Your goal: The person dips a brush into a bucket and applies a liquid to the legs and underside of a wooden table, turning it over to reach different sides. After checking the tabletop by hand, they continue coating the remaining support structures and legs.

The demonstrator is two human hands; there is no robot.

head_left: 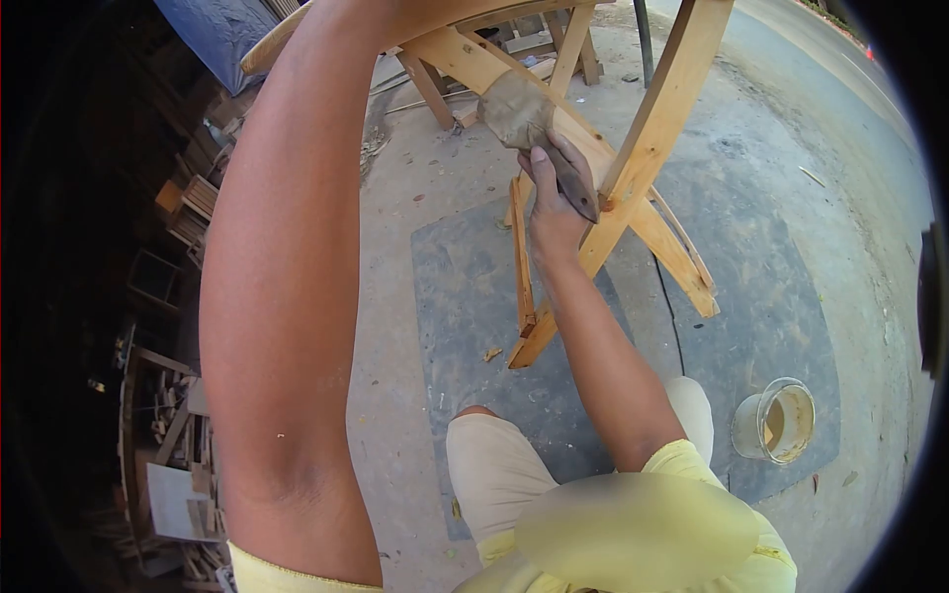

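My right hand [560, 198] is closed around the dark handle of a wide flat paintbrush [518, 111], its head caked grey-brown. The brush head lies over a pale slanted beam of a wooden frame [654, 109] with crossed legs. My left arm [282, 277] stretches up the left side to a curved wooden edge [269, 49] at the top; the left hand itself is beyond the upper border.
A clear plastic tub [753, 427] with tan residue and some liquid stands at the lower right on a dark mat [460, 296]. Wood scraps [188, 435] are piled at the left. A blue tarp [213, 40] hangs at the upper left. A road runs along the upper right.
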